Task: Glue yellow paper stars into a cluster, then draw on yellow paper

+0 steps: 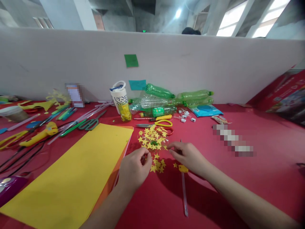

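Several yellow stars cover a clear plastic piece with a green centre [153, 142] in front of me. My left hand [135, 165] is at its near left side, fingers curled into a pinch; what they hold, if anything, is too small to make out. At the right edge my right hand [187, 155] has its thumb and index finger near a star, with a small gap between the fingertips. Between the hands lies a pile of loose yellow stars [157, 165]. A glue stick [184, 194] with a yellow piece at its top lies below my right hand.
Yellow paper sheets [71, 171] lie to the left, with a yellow glue gun [40, 135] and green scissors [90, 123] beyond. Plastic bottles [157, 102], a cup [120, 100], yellow scissors [163, 123] and a blue packet [207, 110] stand or lie towards the white partition [95, 63].
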`<state>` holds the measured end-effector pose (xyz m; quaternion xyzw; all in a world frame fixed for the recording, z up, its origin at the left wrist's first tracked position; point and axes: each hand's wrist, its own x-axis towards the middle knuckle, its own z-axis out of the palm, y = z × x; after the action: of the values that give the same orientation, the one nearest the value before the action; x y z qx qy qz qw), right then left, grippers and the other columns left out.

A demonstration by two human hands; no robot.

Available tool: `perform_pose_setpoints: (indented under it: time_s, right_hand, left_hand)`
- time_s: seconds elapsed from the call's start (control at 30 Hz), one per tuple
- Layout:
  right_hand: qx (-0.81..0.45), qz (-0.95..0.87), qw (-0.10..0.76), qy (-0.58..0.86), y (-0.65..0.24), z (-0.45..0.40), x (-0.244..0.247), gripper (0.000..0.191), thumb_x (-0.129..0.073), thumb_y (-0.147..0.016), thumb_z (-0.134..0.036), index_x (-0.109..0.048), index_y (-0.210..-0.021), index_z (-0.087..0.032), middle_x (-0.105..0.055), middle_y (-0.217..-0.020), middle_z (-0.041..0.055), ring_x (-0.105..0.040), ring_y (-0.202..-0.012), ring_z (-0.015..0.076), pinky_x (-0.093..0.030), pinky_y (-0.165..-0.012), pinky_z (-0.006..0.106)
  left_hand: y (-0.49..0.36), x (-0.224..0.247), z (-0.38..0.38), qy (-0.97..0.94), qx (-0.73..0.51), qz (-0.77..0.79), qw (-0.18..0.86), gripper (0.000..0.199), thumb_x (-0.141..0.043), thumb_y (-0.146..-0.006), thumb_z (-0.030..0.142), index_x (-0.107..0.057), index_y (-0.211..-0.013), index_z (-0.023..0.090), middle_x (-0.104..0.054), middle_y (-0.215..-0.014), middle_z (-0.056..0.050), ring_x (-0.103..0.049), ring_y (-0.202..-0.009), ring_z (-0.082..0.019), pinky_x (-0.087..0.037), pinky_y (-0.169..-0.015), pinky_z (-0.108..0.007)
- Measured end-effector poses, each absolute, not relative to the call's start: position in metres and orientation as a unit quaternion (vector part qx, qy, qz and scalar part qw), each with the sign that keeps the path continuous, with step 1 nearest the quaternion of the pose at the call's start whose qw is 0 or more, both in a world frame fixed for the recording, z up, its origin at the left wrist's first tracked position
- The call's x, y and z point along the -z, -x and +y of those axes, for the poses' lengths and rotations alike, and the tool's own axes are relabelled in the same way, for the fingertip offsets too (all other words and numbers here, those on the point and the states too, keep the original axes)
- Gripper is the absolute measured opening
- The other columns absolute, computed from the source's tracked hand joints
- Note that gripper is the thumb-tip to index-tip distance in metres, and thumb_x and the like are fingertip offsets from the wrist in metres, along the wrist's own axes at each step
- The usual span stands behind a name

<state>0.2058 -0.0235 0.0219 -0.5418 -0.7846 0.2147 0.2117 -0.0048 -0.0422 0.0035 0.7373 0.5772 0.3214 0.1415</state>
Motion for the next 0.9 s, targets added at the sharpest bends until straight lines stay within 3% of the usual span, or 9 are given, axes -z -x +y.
perform_pose_setpoints:
  time_s: [0.17, 0.33, 0.47, 0.9]
  right_hand:
    - [-0.151, -0.824, 0.176, 0.517, -0.205, -0.031, -0.026, 0.018, -0.045, -0.086, -0.023, -0.062, -0.091, -0.023, -0.067, -0.07, -0.0015, -0.057, -0.059, 0.0116, -0.031, -0.053, 0.021]
    - [-0.03, -0.893, 0.081, 0.442, -0.203, -0.038, -0.015, 0.008, -0.051, -0.082, -0.019, -0.055, -0.075, -0.019, -0.064, -0.063, -0.0011, -0.054, -0.054, 0.0112, -0.019, -0.049, 0.025]
    - [0.028, -0.913, 0.028, 0.405, -0.199, -0.041, 0.0, 0.014, -0.047, -0.086, -0.02, -0.051, -0.073, -0.017, -0.063, -0.062, 0.0002, -0.054, -0.052, 0.0116, -0.015, -0.048, 0.027]
    - [0.084, -0.928, 0.01, 0.363, -0.189, -0.045, 0.006, 0.014, -0.045, -0.084, -0.011, -0.05, -0.072, -0.017, -0.062, -0.062, 0.0014, -0.051, -0.048, 0.0127, -0.018, -0.048, 0.027]
  left_hand:
    - [0.011, -0.01, -0.039, -0.742, -0.354, 0.558, 0.11, 0.015, -0.049, -0.08, 0.021, -0.049, -0.065, 0.019, -0.045, -0.055, 0.005, -0.04, -0.049, -0.009, -0.03, -0.052, -0.022]
    - [0.008, -0.014, -0.048, -0.821, -0.323, 0.437, 0.176, 0.016, -0.045, -0.083, 0.02, -0.049, -0.068, 0.018, -0.046, -0.057, 0.004, -0.04, -0.051, -0.009, -0.029, -0.053, -0.022]
    - [0.001, -0.009, -0.05, -0.823, -0.276, 0.454, 0.201, 0.019, -0.043, -0.085, 0.022, -0.049, -0.067, 0.018, -0.048, -0.058, 0.004, -0.041, -0.053, -0.009, -0.028, -0.053, -0.023]
    - [-0.005, 0.002, -0.047, -0.787, -0.285, 0.482, 0.257, 0.018, -0.044, -0.084, 0.024, -0.049, -0.067, 0.019, -0.046, -0.057, 0.004, -0.041, -0.053, -0.01, -0.028, -0.052, -0.022]
